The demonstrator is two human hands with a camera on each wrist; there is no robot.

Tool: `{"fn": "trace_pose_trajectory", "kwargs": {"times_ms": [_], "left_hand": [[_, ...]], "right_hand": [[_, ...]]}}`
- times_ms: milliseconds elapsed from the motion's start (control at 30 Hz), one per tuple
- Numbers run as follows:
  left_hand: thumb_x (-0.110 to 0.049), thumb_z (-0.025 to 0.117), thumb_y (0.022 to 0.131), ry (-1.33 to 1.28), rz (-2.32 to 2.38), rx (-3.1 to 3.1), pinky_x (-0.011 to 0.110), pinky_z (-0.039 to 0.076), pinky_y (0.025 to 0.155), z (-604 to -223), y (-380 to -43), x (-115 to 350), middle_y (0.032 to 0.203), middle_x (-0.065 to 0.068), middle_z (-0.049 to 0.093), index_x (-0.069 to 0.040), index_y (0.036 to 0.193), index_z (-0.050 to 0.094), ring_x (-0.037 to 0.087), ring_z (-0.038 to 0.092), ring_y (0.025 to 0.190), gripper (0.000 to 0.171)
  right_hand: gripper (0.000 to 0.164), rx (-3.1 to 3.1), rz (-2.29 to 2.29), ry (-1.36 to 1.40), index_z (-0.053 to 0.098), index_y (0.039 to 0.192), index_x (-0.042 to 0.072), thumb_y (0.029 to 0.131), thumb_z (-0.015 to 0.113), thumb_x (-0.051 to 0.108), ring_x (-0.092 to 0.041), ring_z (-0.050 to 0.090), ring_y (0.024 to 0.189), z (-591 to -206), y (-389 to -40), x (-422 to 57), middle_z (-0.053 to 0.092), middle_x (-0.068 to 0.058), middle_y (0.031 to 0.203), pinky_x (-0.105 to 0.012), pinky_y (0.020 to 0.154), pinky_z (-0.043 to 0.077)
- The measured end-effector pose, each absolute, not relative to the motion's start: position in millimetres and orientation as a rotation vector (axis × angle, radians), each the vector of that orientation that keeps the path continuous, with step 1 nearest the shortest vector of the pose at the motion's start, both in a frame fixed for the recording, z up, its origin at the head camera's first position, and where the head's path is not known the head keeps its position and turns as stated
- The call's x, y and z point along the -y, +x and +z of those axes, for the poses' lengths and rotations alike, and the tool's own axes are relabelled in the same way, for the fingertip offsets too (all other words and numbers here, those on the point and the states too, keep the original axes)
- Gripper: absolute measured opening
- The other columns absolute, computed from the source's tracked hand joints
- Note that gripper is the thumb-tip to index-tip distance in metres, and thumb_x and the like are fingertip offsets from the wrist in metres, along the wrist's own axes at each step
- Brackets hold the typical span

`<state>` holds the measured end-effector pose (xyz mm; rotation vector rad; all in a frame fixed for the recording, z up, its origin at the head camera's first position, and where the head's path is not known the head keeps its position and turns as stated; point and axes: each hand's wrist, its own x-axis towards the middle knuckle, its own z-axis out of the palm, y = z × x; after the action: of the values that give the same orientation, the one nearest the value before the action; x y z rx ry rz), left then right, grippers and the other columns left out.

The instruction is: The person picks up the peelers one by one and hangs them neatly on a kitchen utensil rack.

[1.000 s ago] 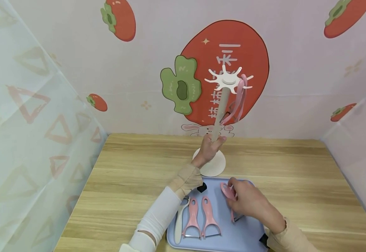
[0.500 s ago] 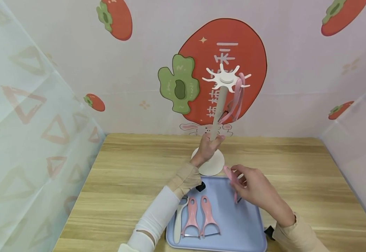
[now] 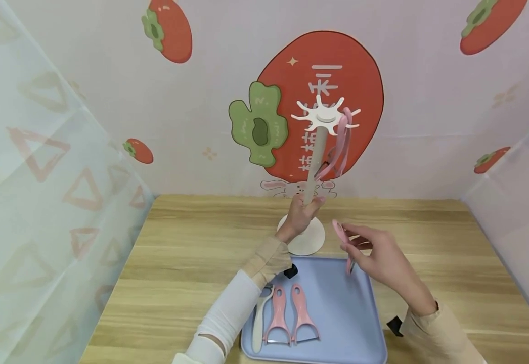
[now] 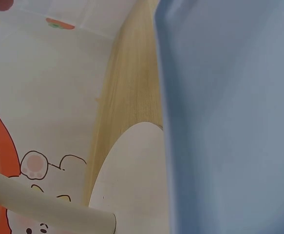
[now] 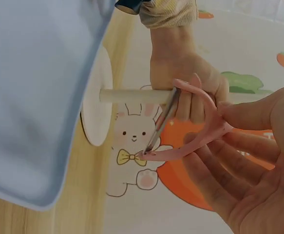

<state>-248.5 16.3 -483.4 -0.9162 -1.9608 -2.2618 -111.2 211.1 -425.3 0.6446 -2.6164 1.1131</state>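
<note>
My left hand [image 3: 300,215] grips the pole of a white stand [image 3: 315,156], which has a round base and a ring of hooks on top. Pink peelers [image 3: 344,144] hang from a hook on its right side; they overlap, so their number is unclear. My right hand [image 3: 380,253] pinches a pink peeler [image 3: 341,233] by its handle, above the tray's far right corner. The right wrist view shows that peeler's Y-shaped head and metal blade [image 5: 161,122]. On the blue tray [image 3: 337,308] lie two pink peelers [image 3: 278,313] and a white peeler [image 3: 258,321].
The tray rests on a wood-grain table [image 3: 178,253], right in front of the stand's base [image 3: 307,240]. A wall covering [image 3: 201,167] printed with persimmons stands close behind the table, and side panels [image 3: 41,202] rise to the left and right.
My right hand has lifted the pink peeler off the tray and carried it up and away toward the stand. My left hand keeps its grip on the pole.
</note>
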Motion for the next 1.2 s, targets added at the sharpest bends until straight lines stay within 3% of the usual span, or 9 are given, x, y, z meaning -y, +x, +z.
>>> {"fn": "trace_pose_trajectory", "kwargs": {"times_ms": [67,200,467,733,800,867,1067,1200], "left_hand": [[-0.011,0.057,0.103,-0.916,-2.26,1.96,0.028,0.021,0.042,-484.4,-248.4,-15.8,0.05,-0.007,0.031,0.013,0.086,0.058,0.011,0.025,0.043,0.029],[-0.012,0.057,0.103,-0.919,-2.259,1.967,0.027,0.021,0.042,-484.9,-247.7,-15.6,0.049,-0.005,0.031,0.006,0.069,0.045,0.011,0.025,0.044,0.041],[-0.012,0.057,0.104,-0.898,-2.275,1.991,0.028,0.02,0.043,-487.8,-245.9,-17.1,0.05,-0.006,0.03,0.004,0.072,0.049,0.011,0.024,0.044,0.036],[-0.01,0.057,0.103,-0.901,-2.252,1.989,0.027,0.02,0.043,-487.3,-247.5,-14.9,0.049,-0.007,0.03,0.014,0.074,0.05,0.01,0.024,0.044,0.038],[-0.007,0.057,0.102,-0.911,-2.25,1.976,0.027,0.021,0.043,-485.5,-248.1,-14.9,0.05,-0.006,0.03,0.012,0.078,0.054,0.011,0.024,0.044,0.031],[-0.006,0.057,0.102,-0.925,-2.24,1.974,0.027,0.021,0.044,-484.1,-248.9,-15.0,0.049,-0.006,0.029,0.008,0.068,0.046,0.011,0.024,0.044,0.038],[-0.003,0.055,0.103,-0.924,-2.247,1.978,0.027,0.02,0.044,-481.7,-248.9,-15.5,0.049,-0.006,0.029,-0.003,0.063,0.04,0.011,0.024,0.044,0.042],[-0.007,0.056,0.103,-0.935,-2.239,1.974,0.027,0.02,0.044,-482.0,-249.0,-15.8,0.049,-0.006,0.029,-0.002,0.063,0.041,0.011,0.024,0.044,0.044]], "right_hand": [[0.044,2.6,1.138,0.654,0.07,0.129,0.0,0.086,0.079,0.003,-0.024,0.077,0.086,-426.2,-115.6,-213.9,0.076,-0.014,0.115,-0.039,0.072,0.062],[0.045,2.586,1.192,0.653,0.071,0.13,0.001,0.086,0.08,0.002,-0.023,0.077,0.087,-429.8,-125.1,-219.9,0.077,-0.013,0.115,-0.035,0.074,0.062],[0.043,2.551,1.328,0.633,0.069,0.132,0.001,0.091,0.076,0.008,-0.016,0.075,0.094,-431.8,-138.1,-228.6,0.078,-0.011,0.109,-0.015,0.082,0.055],[0.048,2.436,1.345,0.805,0.067,0.136,0.002,0.088,0.074,-0.005,-0.017,0.076,0.095,-411.6,-151.8,-230.2,0.076,-0.012,0.114,-0.017,0.086,0.056],[0.05,2.41,1.353,0.822,0.067,0.136,0.002,0.087,0.074,-0.007,-0.018,0.077,0.094,-406.3,-155.0,-230.4,0.076,-0.011,0.115,-0.018,0.086,0.056],[0.051,2.379,1.376,0.828,0.067,0.135,0.001,0.086,0.074,-0.01,-0.017,0.077,0.092,-401.6,-157.6,-230.7,0.075,-0.009,0.114,-0.018,0.086,0.056],[0.05,2.276,1.482,0.826,0.068,0.13,-0.005,0.082,0.072,-0.019,-0.021,0.077,0.09,-392.1,-166.0,-232.6,0.076,-0.002,0.111,-0.02,0.087,0.056],[0.048,2.244,1.521,0.78,0.068,0.129,-0.008,0.083,0.071,-0.019,-0.019,0.076,0.093,-389.1,-170.7,-234.0,0.077,-0.01,0.111,-0.02,0.088,0.056]]}}
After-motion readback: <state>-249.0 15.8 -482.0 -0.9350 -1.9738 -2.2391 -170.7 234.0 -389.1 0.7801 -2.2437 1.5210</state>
